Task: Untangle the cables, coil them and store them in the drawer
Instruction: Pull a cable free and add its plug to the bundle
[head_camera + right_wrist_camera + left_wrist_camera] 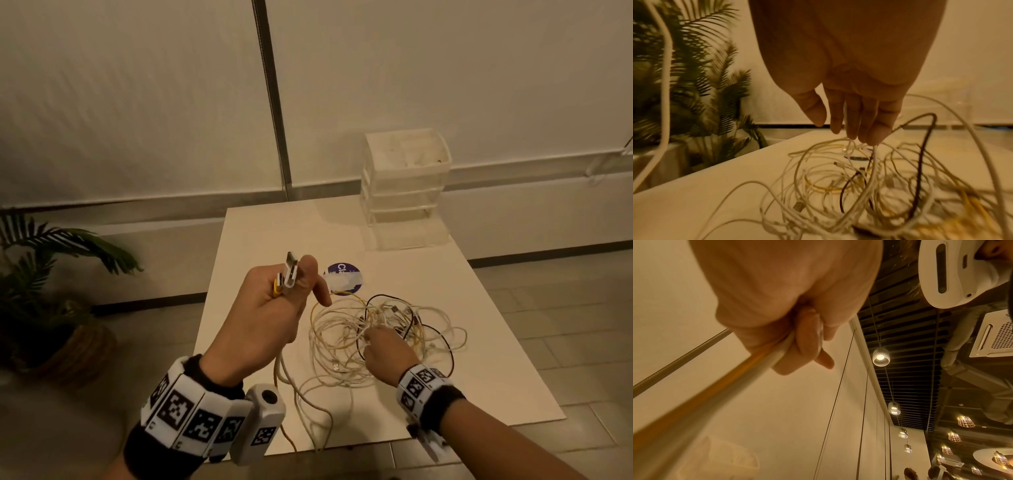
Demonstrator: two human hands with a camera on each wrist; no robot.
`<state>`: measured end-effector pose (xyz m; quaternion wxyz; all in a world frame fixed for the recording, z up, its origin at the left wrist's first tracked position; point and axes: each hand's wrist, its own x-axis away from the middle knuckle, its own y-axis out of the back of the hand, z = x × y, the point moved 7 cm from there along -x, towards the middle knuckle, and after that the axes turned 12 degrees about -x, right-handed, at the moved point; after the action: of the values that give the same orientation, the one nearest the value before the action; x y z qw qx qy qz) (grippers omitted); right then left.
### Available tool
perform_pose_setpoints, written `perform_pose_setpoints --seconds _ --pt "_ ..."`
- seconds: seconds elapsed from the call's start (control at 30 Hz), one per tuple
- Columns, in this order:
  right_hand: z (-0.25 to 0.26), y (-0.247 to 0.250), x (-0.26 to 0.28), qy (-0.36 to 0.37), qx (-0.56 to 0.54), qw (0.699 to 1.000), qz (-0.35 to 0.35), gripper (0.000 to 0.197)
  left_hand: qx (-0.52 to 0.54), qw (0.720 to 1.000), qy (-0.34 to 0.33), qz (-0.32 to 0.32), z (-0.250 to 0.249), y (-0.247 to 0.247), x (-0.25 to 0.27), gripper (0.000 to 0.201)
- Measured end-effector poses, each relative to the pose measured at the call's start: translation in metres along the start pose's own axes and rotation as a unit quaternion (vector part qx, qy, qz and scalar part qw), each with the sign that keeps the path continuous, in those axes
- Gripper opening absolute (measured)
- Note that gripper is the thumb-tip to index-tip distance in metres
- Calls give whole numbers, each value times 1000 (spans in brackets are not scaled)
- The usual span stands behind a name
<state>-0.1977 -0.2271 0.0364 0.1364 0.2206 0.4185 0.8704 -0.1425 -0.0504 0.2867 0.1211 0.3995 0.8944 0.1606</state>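
A tangle of white, yellow and dark cables (pixel 387 335) lies in the middle of the white table (pixel 260 240). My left hand (pixel 301 284) is raised to the left of the pile and grips USB plug ends (pixel 290 272) of white and yellow cables, which hang down past the table's front edge. In the left wrist view its fingers (pixel 803 340) curl round those cables (pixel 715 386). My right hand (pixel 373 337) reaches down into the tangle. Its fingers (pixel 853 123) are straight, and their tips touch white strands of the pile (pixel 859 186). The clear plastic drawer unit (pixel 406 188) stands at the table's far right, drawers closed.
A round purple sticker with a strip of tape (pixel 342 277) lies on the table behind the pile. A potted palm (pixel 51 291) stands on the tiled floor to the left. A white wall runs behind the table.
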Motion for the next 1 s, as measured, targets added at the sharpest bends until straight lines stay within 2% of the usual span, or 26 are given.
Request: perform_pose_setpoints --seconds 0.1,0.17,0.33,0.43,0.53,0.6,0.73,0.9,1.0 --pt "-15 10 0 -42 -100 992 -60 26 -4 1000 0 4 3 -2 -6 51" --pt "-19 15 0 -52 -128 986 -93 27 -8 1000 -3 11 2 -6 -11 51" --pt "-29 16 0 -75 -134 984 -88 28 -11 1000 -11 19 -1 -11 -24 50" --pt "-41 19 3 -122 -184 971 -94 34 -9 1000 -10 19 0 -12 -29 49" --pt "-49 17 4 -163 -256 948 -98 29 2 1000 -5 15 0 -13 -33 49" --pt "-58 16 0 -191 -317 921 -120 26 2 1000 -6 13 -1 -14 -36 48" --pt "-82 -4 -22 -246 -433 859 -118 38 4 1000 -6 15 0 -17 -43 49" --pt "-113 -30 -61 -262 -481 828 -122 58 4 1000 7 12 1 -22 -51 48" --pt "-97 -18 -56 -288 -492 811 -135 49 -13 1000 14 7 6 -25 -57 50"
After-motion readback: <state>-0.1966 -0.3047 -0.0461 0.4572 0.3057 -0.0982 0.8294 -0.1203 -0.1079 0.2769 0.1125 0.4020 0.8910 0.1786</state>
